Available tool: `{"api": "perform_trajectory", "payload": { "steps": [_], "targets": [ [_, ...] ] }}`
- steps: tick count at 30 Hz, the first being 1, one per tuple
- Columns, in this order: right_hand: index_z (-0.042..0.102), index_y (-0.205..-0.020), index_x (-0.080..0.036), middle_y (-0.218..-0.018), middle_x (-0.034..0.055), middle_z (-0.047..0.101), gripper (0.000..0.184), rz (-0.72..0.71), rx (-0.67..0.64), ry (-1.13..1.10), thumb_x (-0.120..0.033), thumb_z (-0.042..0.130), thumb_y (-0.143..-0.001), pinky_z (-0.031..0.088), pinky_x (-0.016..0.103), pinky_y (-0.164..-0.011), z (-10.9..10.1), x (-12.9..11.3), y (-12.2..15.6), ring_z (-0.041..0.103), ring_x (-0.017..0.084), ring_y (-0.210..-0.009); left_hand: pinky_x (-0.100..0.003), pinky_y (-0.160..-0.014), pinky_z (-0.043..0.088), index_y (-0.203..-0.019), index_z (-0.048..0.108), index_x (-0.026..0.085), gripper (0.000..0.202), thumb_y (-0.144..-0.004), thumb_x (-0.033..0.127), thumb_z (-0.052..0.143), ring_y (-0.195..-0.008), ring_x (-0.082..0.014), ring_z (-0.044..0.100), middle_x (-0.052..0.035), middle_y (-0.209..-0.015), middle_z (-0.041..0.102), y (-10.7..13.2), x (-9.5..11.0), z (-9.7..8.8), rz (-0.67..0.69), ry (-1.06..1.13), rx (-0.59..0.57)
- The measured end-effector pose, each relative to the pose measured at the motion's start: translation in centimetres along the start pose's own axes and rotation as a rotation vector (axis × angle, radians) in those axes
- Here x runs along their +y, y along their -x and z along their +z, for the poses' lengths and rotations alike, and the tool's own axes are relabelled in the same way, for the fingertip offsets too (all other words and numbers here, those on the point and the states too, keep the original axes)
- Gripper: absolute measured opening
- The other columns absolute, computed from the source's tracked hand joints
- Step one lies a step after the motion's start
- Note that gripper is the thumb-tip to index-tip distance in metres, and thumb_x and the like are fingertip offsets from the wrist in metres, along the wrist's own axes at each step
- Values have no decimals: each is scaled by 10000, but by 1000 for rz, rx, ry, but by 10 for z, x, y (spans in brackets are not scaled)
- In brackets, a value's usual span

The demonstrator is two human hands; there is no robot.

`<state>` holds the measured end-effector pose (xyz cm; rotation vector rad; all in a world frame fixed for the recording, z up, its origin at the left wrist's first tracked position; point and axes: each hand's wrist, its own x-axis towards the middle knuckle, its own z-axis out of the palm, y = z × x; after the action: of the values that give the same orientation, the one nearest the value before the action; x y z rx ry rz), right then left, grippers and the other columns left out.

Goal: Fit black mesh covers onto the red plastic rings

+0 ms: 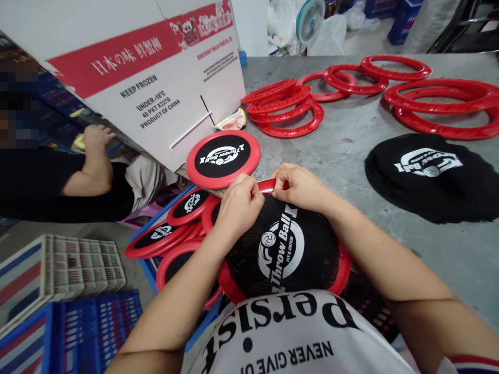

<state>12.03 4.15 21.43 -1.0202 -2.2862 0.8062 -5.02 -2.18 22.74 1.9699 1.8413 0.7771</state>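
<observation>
A red plastic ring with a black mesh cover printed "Throw Ball" rests against my chest. Both hands grip its far edge. My left hand pinches the mesh and red rim at the top left. My right hand pinches the rim beside it, where a bit of bare red ring shows between my fingers. A finished red disc lies on the grey table just beyond my hands.
Bare red rings lie spread across the far table. A pile of black mesh covers sits at right. Several finished discs fill a blue crate at lower left. A cardboard box stands at left, with another person seated beside it.
</observation>
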Motion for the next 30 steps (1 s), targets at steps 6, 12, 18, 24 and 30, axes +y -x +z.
{"api": "perform_trajectory", "payload": {
  "steps": [6, 12, 18, 24, 30],
  "targets": [
    [555, -685, -192, -973, 75, 673, 119, 39, -4, 12, -95, 583, -747, 472, 347, -868, -1, 5, 0, 623, 201, -889, -368, -878, 447, -743, 547, 203, 131, -862, 156, 576, -983, -214, 598, -34, -969, 605, 2, -4, 0, 40, 46, -45],
    [627, -939, -202, -1160, 79, 653, 214, -128, 92, 19, -82, 580, -768, 435, 393, -1000, 1, -2, 5, 591, 243, -1120, -377, -912, 460, -802, 580, 210, 81, -873, 197, 617, -998, -213, 605, -31, -1004, 618, 3, -4, -2, 73, 49, -52],
    [653, -876, -203, -1107, 78, 677, 54, -112, -57, 144, -192, 662, -824, 437, 402, -941, 5, -4, 6, 608, 265, -1067, -390, -964, 470, -807, 584, 211, 97, -900, 193, 604, -1058, -215, 616, -42, -1060, 645, 2, -7, -5, 165, 87, -122],
    [655, -756, -197, -1073, 43, 703, 96, -74, 26, -40, -139, 668, -832, 447, 333, -883, 13, 6, 2, 643, 194, -982, -466, -1105, 431, -784, 605, 204, 149, -813, 233, 749, -1303, -261, 552, -79, -1352, 584, 3, -13, -14, 207, 66, -248],
    [632, -741, -187, -989, 43, 694, 120, -90, 9, -43, -150, 689, -840, 434, 320, -858, 13, 4, 1, 629, 188, -937, -493, -1163, 404, -759, 554, 191, 197, -767, 164, 749, -1359, -270, 536, -108, -1495, 507, 2, -18, -21, 200, 69, -228]
  ]
}}
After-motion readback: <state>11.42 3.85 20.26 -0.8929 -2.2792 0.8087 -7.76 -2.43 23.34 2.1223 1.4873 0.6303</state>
